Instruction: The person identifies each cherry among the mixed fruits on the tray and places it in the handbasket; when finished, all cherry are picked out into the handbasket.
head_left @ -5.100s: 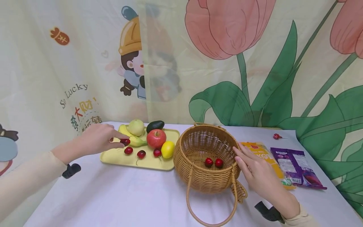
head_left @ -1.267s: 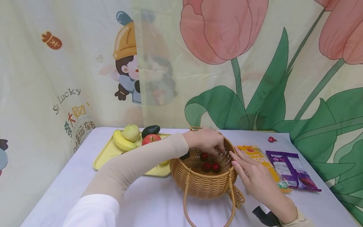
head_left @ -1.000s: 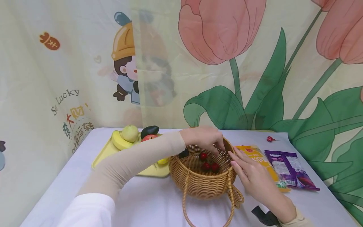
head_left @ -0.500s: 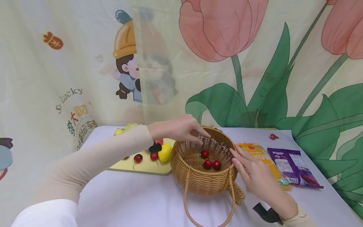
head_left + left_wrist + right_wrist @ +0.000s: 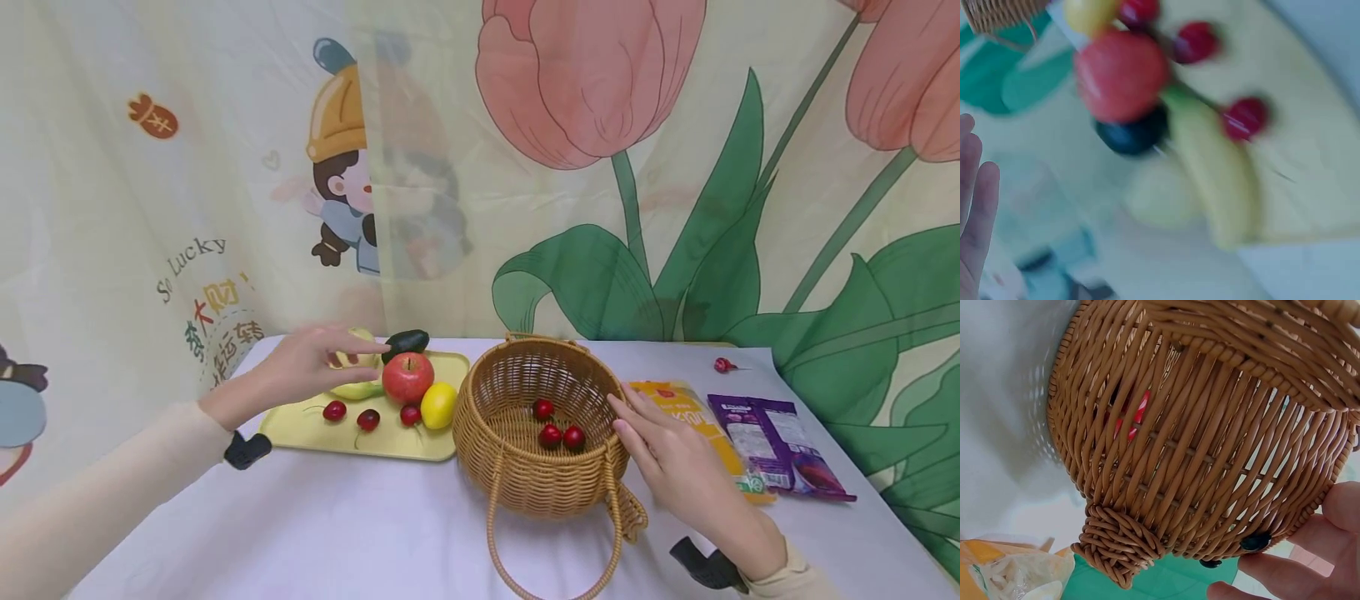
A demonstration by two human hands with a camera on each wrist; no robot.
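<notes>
My left hand (image 5: 307, 362) hovers over the back left of the yellow tray (image 5: 300, 429), fingers extended and holding nothing. Three dark red cherries lie along the tray's front: a left one (image 5: 334, 411), a middle one (image 5: 367, 420) and a right one (image 5: 410, 414). Behind them are an apple (image 5: 408, 379), a lemon (image 5: 438, 406), an avocado (image 5: 406, 343) and a banana (image 5: 1216, 169), partly hidden by the hand in the head view. My right hand (image 5: 686, 467) rests its fingers against the right rim of the wicker basket (image 5: 540, 483). Inside the basket sit three cherries (image 5: 550, 436).
The basket's handle (image 5: 491, 542) hangs down toward the front. To the right lie a yellow snack bag (image 5: 712, 433), a purple snack bag (image 5: 780, 446) and a small red lollipop (image 5: 724, 365). A pale round fruit (image 5: 1163, 194) is beside the banana. A printed curtain stands behind the table.
Earlier, my left hand pinched a cherry over the tray, then reached into the basket. It has since moved back left, without a cherry. The basket's cherries went from two to three; my right hand stayed.
</notes>
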